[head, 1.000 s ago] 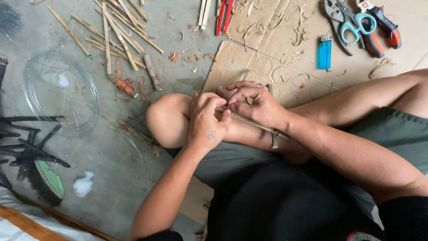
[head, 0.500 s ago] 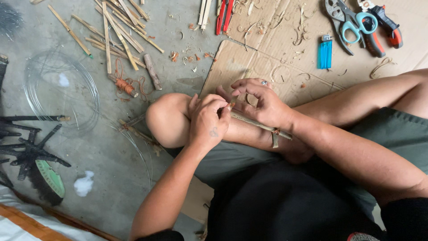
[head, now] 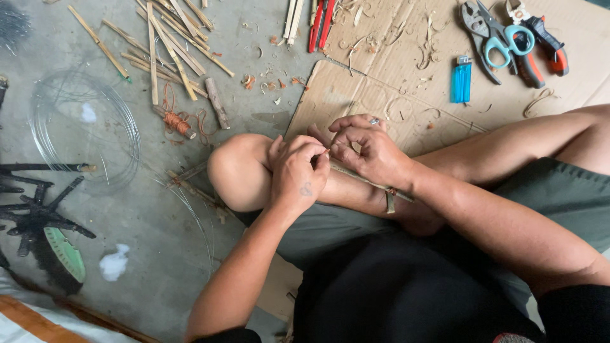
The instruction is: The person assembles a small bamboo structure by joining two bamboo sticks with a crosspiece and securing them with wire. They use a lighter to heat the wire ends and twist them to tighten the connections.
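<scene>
Over the bent knee point(head: 240, 170), both hands meet on a thin bamboo strip point(head: 362, 179), braced across the leg for steadiness. Left hand point(head: 297, 174) pinches its end, fingers point(head: 316, 151) together; right hand point(head: 373, 152) fingers close lightly around it. Beyond, cardboard point(head: 394, 63) carries a blue lighter point(head: 461, 79) and cutters point(head: 502, 38), kept near.

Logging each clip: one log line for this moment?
left hand: pinching bamboo strip | right hand: gripping strip | location: on knee
</scene>
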